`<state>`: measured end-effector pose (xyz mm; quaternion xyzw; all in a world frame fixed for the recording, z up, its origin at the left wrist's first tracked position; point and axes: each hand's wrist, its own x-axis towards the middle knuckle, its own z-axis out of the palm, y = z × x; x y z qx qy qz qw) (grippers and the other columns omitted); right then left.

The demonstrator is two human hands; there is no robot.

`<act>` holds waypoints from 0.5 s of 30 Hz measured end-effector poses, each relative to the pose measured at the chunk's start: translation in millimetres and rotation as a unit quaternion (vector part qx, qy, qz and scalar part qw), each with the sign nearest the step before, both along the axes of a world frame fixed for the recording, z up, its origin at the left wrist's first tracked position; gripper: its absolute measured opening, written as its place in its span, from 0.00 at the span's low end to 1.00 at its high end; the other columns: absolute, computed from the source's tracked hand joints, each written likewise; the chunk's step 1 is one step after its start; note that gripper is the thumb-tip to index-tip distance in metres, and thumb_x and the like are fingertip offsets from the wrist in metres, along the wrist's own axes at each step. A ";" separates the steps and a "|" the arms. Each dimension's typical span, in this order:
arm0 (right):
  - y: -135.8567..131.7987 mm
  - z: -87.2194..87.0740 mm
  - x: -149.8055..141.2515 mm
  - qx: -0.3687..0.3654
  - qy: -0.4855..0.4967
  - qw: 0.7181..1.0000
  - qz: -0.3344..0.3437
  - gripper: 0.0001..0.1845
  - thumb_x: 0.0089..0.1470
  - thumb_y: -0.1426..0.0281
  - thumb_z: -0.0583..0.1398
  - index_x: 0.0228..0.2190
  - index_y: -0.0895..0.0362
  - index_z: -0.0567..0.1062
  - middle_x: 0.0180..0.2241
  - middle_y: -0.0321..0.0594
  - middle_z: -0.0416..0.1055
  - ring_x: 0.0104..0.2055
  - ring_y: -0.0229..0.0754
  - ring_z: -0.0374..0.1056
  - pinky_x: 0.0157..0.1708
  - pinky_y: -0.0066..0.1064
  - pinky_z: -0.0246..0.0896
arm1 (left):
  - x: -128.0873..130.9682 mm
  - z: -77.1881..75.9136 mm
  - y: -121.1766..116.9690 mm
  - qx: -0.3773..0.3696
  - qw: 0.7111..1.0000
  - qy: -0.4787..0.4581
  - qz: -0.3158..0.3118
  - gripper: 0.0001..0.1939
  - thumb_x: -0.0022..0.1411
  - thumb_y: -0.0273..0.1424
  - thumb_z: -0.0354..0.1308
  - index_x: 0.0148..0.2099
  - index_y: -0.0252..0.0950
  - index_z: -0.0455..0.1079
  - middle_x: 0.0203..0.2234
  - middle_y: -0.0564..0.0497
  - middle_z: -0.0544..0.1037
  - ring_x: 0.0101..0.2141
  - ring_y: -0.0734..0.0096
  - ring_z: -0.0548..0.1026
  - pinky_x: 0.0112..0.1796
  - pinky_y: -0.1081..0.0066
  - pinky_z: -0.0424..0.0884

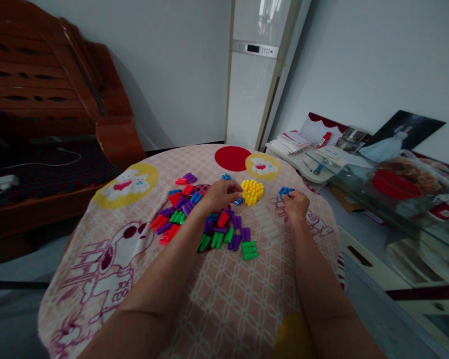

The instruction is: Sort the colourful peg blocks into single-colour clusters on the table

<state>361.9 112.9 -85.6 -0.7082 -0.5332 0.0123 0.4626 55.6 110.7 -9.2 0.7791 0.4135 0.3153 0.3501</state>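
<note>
My left hand (222, 196) reaches over the right side of a loose pile of coloured plastic building blocks (187, 207), its fingers slightly apart and curved. A small blue block (238, 201) lies just under its fingertips, and another blue block (226, 177) shows beyond the hand. Right beside those fingertips stands a tight cluster of yellow blocks (252, 192), knobs up. Farther right, my right hand (296, 203) pinches at a small group of blue blocks (285, 191) on the cloth. Its fingers partly hide the pieces.
A patterned cloth covers the round table (232, 294). Green blocks (250, 250) lie at the pile's near right edge. To the right, a glass-topped cabinet (359, 184) holds papers, a red bowl (396, 184) and a photo. A wooden bench (41, 99) stands left.
</note>
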 end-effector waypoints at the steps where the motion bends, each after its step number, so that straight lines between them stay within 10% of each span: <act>1: 0.5 -1.2 0.3 -0.001 -0.003 1.000 -0.008 0.14 0.50 0.61 0.59 0.28 0.59 0.79 0.22 0.42 0.76 0.26 0.45 0.72 0.28 0.32 0.63 | -0.6 -0.2 0.5 0.002 1.000 0.001 0.001 0.14 0.57 0.33 0.58 0.43 0.32 0.76 0.27 0.50 0.80 0.29 0.69 0.77 0.31 0.72 0.72; 15: -10.0 13.9 -17.2 0.038 -0.083 0.993 -0.077 0.13 0.53 0.60 0.61 0.32 0.58 0.75 0.26 0.46 0.77 0.29 0.48 0.71 0.34 0.36 0.61 | -26.8 -11.1 17.0 0.043 0.978 0.185 0.090 0.13 0.56 0.26 0.57 0.42 0.33 0.79 0.36 0.46 0.84 0.37 0.64 0.80 0.41 0.70 0.74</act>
